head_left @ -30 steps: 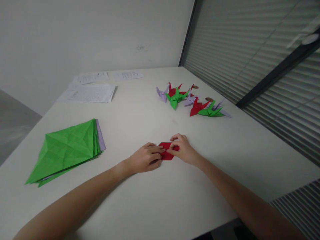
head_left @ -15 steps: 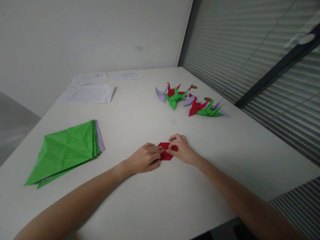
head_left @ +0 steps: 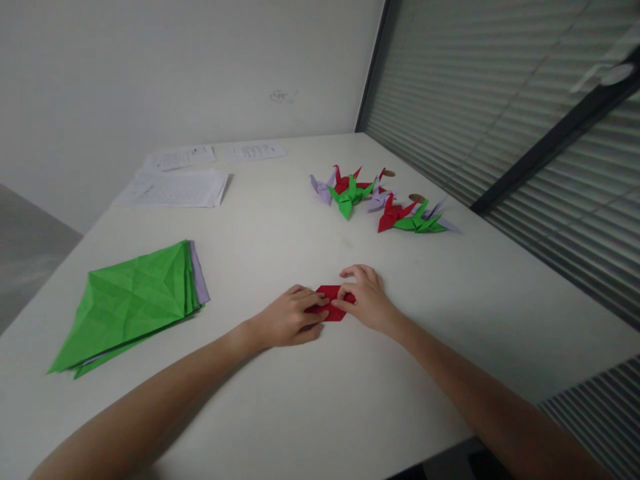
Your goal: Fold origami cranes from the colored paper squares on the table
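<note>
On the white table (head_left: 280, 233) lies a small folded sheet of red origami paper (head_left: 336, 315), flat and angular in outline. My left hand (head_left: 290, 317) holds its left side down, the fingertips a little apart with red showing between them. At the right side, my right hand (head_left: 367, 298) pinches the paper between thumb and index finger, while its other fingers arch above the table. Both hands cover part of the sheet, so its full shape and any flap under the fingertips are hidden.
Left of my hands is a stack of creased green paper (head_left: 135, 293) with a lilac sheet (head_left: 200, 273) at its edge. Several folded paper cranes (head_left: 347, 198) in red, green and lilac stand back right. Printed pages (head_left: 175, 189) lie back left. A blind-covered window (head_left: 480, 87) borders the right.
My left fingers have spread slightly, showing more red between them. The raised fingers of my right hand have shifted slightly to the right. The paper stays in the same place.
</note>
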